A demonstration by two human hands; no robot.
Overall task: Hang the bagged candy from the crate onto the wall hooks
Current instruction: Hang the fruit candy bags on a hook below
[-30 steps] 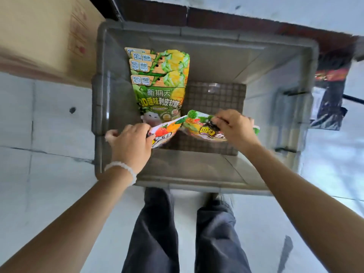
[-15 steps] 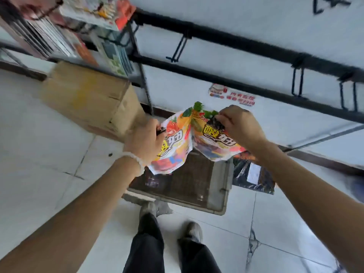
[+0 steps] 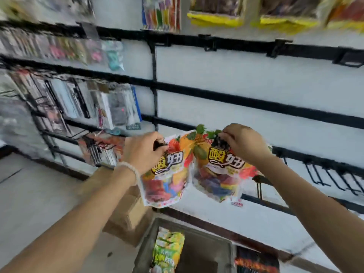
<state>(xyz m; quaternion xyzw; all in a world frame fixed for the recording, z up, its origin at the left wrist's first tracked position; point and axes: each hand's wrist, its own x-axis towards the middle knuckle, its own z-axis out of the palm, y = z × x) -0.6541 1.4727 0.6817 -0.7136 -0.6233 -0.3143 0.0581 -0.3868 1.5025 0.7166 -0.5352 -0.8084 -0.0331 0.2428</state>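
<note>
Colourful candy bags, left hand (image 3: 142, 149) pinching one (image 3: 166, 170), right hand (image 3: 243, 143) the other (image 3: 218, 172), both by their tops, probably to reach the hooks (image 3: 332, 174).

- My left hand (image 3: 142, 152) pinches the top of one fruit candy bag (image 3: 167, 174).
- My right hand (image 3: 243, 143) pinches another candy bag (image 3: 218, 174).
- The grey crate (image 3: 206, 251) below holds a green bag (image 3: 167, 251).
</note>
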